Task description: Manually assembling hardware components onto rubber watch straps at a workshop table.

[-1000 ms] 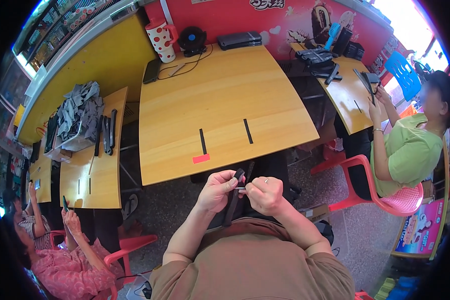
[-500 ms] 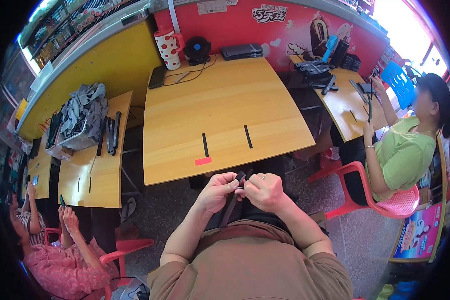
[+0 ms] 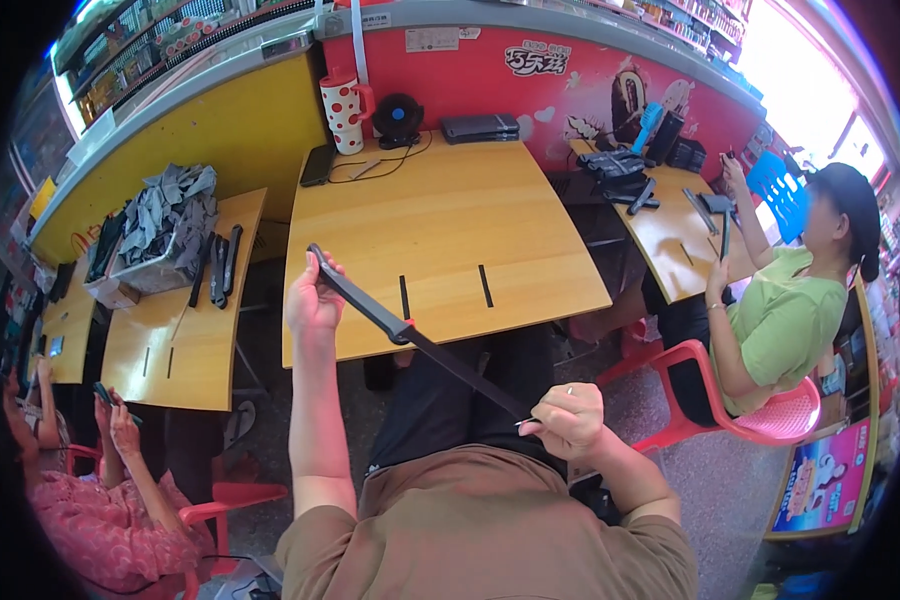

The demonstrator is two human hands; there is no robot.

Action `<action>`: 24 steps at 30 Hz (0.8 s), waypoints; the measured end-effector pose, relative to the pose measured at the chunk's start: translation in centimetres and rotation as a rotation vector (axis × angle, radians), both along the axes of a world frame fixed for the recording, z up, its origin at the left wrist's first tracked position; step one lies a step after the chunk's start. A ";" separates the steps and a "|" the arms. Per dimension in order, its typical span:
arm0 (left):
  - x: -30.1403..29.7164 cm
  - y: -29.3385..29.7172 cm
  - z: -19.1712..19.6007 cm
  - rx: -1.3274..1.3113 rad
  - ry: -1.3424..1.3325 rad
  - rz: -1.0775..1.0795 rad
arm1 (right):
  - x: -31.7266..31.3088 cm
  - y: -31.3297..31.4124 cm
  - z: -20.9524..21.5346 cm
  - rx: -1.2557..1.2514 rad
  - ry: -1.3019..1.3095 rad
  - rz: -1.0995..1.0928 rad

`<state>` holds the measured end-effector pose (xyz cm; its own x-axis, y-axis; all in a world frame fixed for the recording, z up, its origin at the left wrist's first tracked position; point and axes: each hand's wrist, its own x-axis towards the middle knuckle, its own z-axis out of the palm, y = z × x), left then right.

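Our left hand (image 3: 316, 298) and right hand (image 3: 568, 418) held the strap (image 3: 440, 356) at opposite ends. We kept its long axis diagonal, running from upper left to lower right, above the lap (image 3: 425, 415), with the upper end over the desk (image 3: 440, 210). We observed a dark, flat strip: a broader grey upper section, a thickened joint near the middle and a narrower black lower section. We pinched the upper end with the left fingers curled, and gripped the lower end in closed right fingers, beside a small shiny tip (image 3: 522, 424).
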<state>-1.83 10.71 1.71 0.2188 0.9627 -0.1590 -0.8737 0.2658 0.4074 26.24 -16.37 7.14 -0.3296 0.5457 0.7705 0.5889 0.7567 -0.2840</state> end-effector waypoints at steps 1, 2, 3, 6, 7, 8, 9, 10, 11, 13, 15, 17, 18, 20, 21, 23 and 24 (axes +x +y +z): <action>0.5 0.6 -0.1 -0.044 0.050 0.054 | 0.4 -0.2 0.0 -0.019 0.023 -0.026; 0.9 1.2 -0.3 -0.092 0.101 0.106 | 0.8 0.0 0.4 -0.037 0.022 -0.038; 2.0 1.5 -0.4 -0.110 0.090 0.100 | 1.1 -0.2 1.0 -0.055 0.009 -0.043; 4.3 2.6 -1.0 -0.109 -0.052 0.081 | 2.0 -0.1 2.9 -0.067 -0.031 -0.139; 2.3 4.4 -3.0 -0.124 -0.060 0.091 | 2.4 -0.7 4.2 -0.007 -0.053 -0.174; -1.8 6.6 -5.5 -0.209 -0.020 0.235 | 4.0 -2.1 3.9 0.126 -0.026 -0.286; -4.6 8.1 -7.2 -0.294 0.023 0.375 | 5.2 -2.8 5.1 0.371 -0.153 -0.529; -5.3 8.1 -8.0 -0.228 0.009 0.354 | 7.3 -4.2 5.1 0.061 0.170 -0.507; -5.6 7.5 -7.9 -0.160 0.001 0.328 | 8.0 -4.4 6.3 -0.078 0.162 -0.700; -1.9 4.5 -4.2 -0.111 0.197 0.138 | 9.0 -2.7 7.7 -0.325 0.012 -0.782; -0.3 1.4 -2.6 -0.022 0.095 -0.010 | 9.2 0.4 8.2 -0.475 0.057 -0.726; 1.7 -0.1 -3.2 0.013 0.066 -0.091 | 11.1 4.7 8.7 -0.533 -0.008 -0.659; 2.4 -1.1 -3.6 0.051 0.045 -0.181 | 12.8 6.9 8.7 -0.485 -0.119 -0.661; 2.8 -2.6 -4.7 0.081 0.041 -0.191 | 13.2 11.8 10.2 -0.660 0.001 -0.818; 3.0 -3.0 -5.0 0.116 0.038 -0.214 | 15.3 14.5 9.4 -0.546 0.084 -0.660; 2.8 -3.6 -5.2 0.137 0.026 -0.204 | 16.9 19.8 10.0 -0.285 -0.028 -0.619; 2.8 -3.7 -5.3 0.159 0.011 -0.203 | 17.1 22.2 10.1 -0.248 0.077 -0.604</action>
<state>0.98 7.01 -3.62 0.4088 0.9125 -0.0125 -0.8043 0.3668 0.4675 43.33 5.80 17.27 0.1414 0.7819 0.6072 0.8607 0.2059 -0.4656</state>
